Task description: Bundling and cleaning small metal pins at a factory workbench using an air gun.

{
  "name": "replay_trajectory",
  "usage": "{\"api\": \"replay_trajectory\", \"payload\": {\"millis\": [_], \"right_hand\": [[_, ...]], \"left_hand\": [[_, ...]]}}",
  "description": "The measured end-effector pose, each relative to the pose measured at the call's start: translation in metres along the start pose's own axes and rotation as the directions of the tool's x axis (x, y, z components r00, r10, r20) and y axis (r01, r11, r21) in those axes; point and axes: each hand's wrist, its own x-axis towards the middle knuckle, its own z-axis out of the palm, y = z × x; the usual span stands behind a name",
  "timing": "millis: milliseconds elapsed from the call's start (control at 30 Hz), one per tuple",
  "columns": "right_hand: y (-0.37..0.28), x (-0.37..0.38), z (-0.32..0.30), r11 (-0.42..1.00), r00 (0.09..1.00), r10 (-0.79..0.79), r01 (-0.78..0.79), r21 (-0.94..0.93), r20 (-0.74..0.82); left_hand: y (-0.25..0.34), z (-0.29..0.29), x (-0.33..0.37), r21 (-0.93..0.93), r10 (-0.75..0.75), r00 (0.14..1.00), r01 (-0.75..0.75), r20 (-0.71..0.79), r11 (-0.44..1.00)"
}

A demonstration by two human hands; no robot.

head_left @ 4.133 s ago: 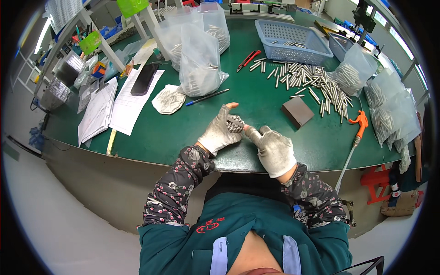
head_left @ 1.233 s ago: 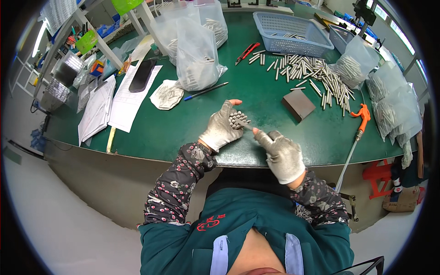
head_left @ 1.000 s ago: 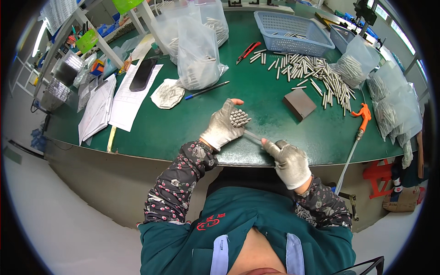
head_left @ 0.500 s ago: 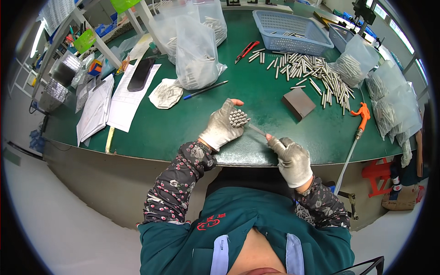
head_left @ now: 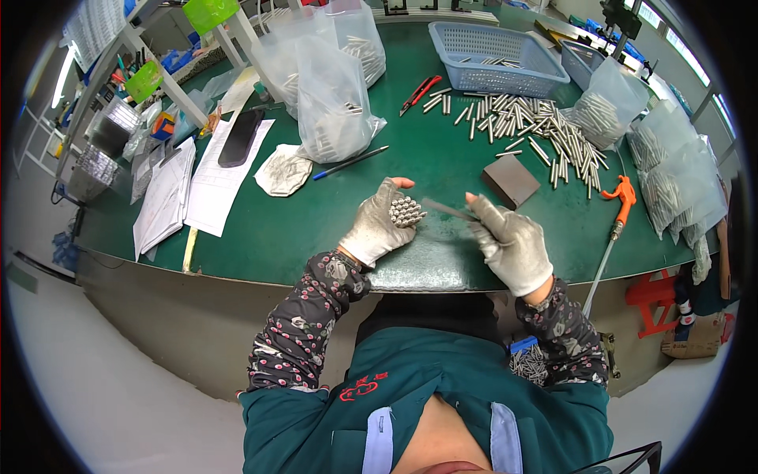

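My left hand [head_left: 369, 227], in a grey-white glove with bare fingertips, is wrapped round a bundle of metal pins [head_left: 407, 212]. The pins' round ends face up and to the right. Closed on a thin flat grey strip-like tool [head_left: 447, 208], my right hand [head_left: 515, 246] hovers to the right of the bundle. The tool's tip points left toward the pins, with a small gap between them. Motion smears the tool, so its exact kind does not show. A dark brown block [head_left: 512, 181] lies on the green table [head_left: 332, 213] beyond my right hand.
Loose metal pins [head_left: 545, 130] spread in front of a blue basket [head_left: 497, 67]. Bags of pins [head_left: 335, 130] stand at the back and right. An orange air gun [head_left: 624, 197] lies at right. A red cutter [head_left: 420, 93], blue pen [head_left: 351, 163], cloth [head_left: 283, 170], phone [head_left: 241, 137] and papers lie left.
My right hand has moved up and slightly right, and the tool has tilted, its tip now higher. The left hand keeps the bundle almost in place. More of a blue container shows by my right forearm.
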Motion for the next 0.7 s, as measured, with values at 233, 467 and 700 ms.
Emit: {"api": "replay_trajectory", "payload": {"millis": [233, 467, 700], "right_hand": [[0.017, 0.041, 0.025, 0.972, 0.962, 0.233, -0.233, -0.014, 0.142], [0.029, 0.081, 0.013, 0.979, 0.851, 0.174, -0.092, -0.184, 0.496], [0.031, 0.088, 0.026, 0.998, 0.781, 0.062, -0.046, -0.042, 0.622]], "left_hand": [[-0.008, 0.001, 0.003, -0.070, -0.011, 1.000, 0.013, 0.028, 0.997], [-0.011, -0.001, 0.004, -0.092, -0.036, 0.998, 0.040, 0.053, 0.995], [-0.010, -0.001, 0.003, -0.128, -0.041, 0.997, 0.049, 0.065, 0.991]]}}
